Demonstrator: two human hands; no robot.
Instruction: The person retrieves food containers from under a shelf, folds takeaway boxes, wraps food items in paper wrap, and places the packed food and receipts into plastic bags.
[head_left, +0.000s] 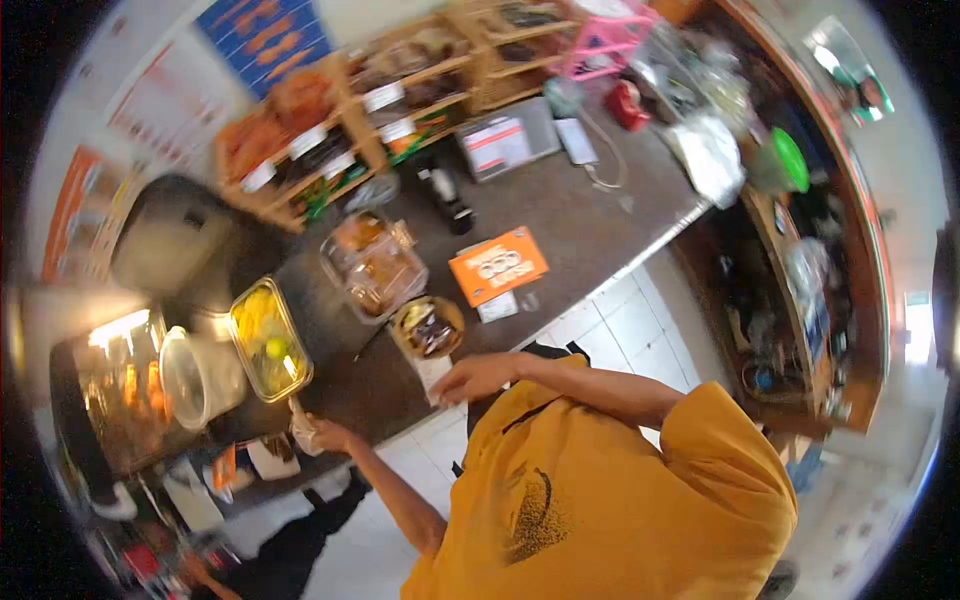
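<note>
My left hand, covered at the fingers by a thin clear plastic glove, is beside the near end of a metal tray of yellow food with a round green piece in it. Its fingers are blurred. My right hand hangs by the table's front edge, just below a round bowl of dark and pale food. A white paper sticks out under the bowl near my right fingertips; whether they touch it I cannot tell. Behind the bowl is a clear plastic container of brown food.
An orange card lies right of the bowl, with a dark bottle behind it. A white tub stands left of the tray. Wooden racks of packets line the back. Another person's dark-clothed leg shows at lower left.
</note>
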